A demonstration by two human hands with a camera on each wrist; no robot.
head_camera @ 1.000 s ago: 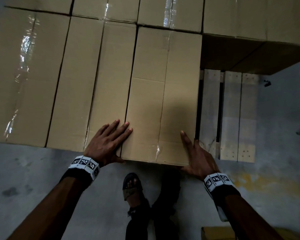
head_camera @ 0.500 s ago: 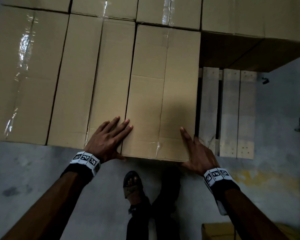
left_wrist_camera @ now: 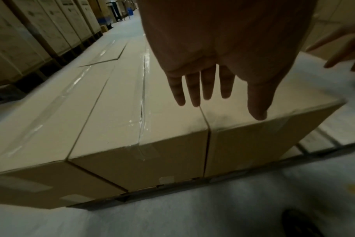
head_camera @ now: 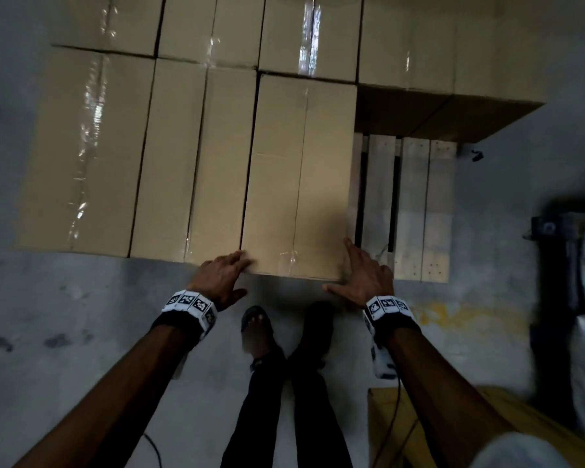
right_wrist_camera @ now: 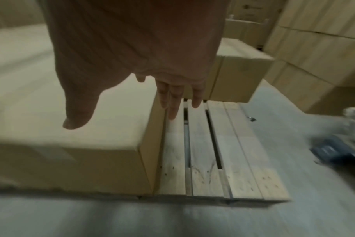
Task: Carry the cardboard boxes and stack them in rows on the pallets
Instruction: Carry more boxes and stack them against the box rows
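Note:
Long brown cardboard boxes lie side by side on a wooden pallet (head_camera: pixel 416 211). The rightmost front box (head_camera: pixel 301 177) has both my hands at its near end. My left hand (head_camera: pixel 223 278) is at the near-left corner with straight fingers (left_wrist_camera: pixel 203 86) over the seam to the neighbouring box (head_camera: pixel 196 163). My right hand (head_camera: pixel 365 275) is at the near-right corner, fingers (right_wrist_camera: pixel 172 102) straight along the box's (right_wrist_camera: pixel 91 131) right edge above the bare slats (right_wrist_camera: pixel 223 152). Neither hand grips anything; I cannot tell whether they touch the cardboard.
A taller stack of boxes (head_camera: pixel 453 45) fills the pallet's back right. Another cardboard box (head_camera: pixel 419 430) lies on the grey floor by my right arm, and my feet (head_camera: pixel 257 329) stand just before the pallet. A dark object (head_camera: pixel 554 258) stands at the right.
My left hand has drawn back from lying flat on the box top to its near edge. The right hand stays at the near-right corner. My head has pulled back and shows more floor.

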